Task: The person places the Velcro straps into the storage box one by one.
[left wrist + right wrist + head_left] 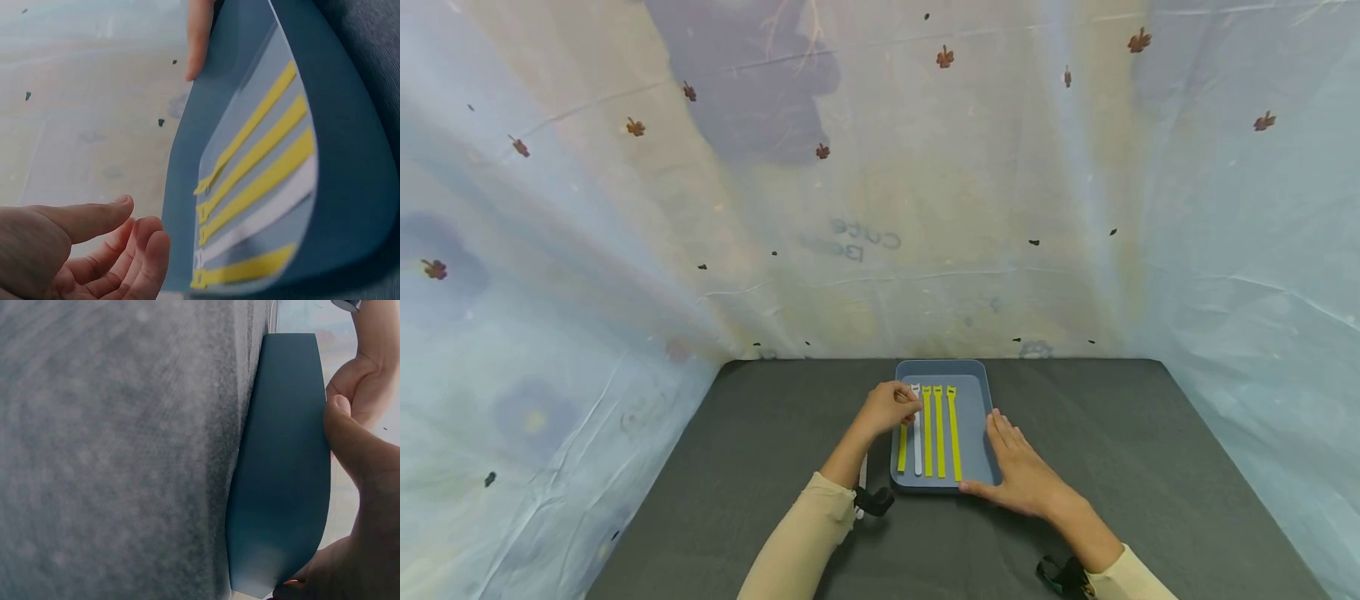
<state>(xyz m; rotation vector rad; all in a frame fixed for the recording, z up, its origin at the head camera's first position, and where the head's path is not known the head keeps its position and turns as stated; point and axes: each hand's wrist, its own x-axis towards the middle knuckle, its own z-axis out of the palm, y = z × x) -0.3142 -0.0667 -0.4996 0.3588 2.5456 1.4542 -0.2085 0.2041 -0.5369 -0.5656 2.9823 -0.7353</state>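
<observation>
A blue-grey tray (973,421) lies on the dark cloth. Inside it, several yellow strap ties (940,433) with slotted heads lie side by side, with one white strap tie (917,454) among them, second from the left. My left hand (889,407) is above the tray's left side, hiding part of the leftmost yellow strap. In the left wrist view its thumb and loosely curled fingers (150,247) show nothing between them. My right hand (1018,471) rests against the tray's right side, fingers straight along the edge and thumb on the near rim.
Another white strap (862,477) lies on the table cloth (760,467), partly hidden under my left wrist. A pale printed sheet (925,200) hangs behind the table and along both sides. Dark bands are on both wrists.
</observation>
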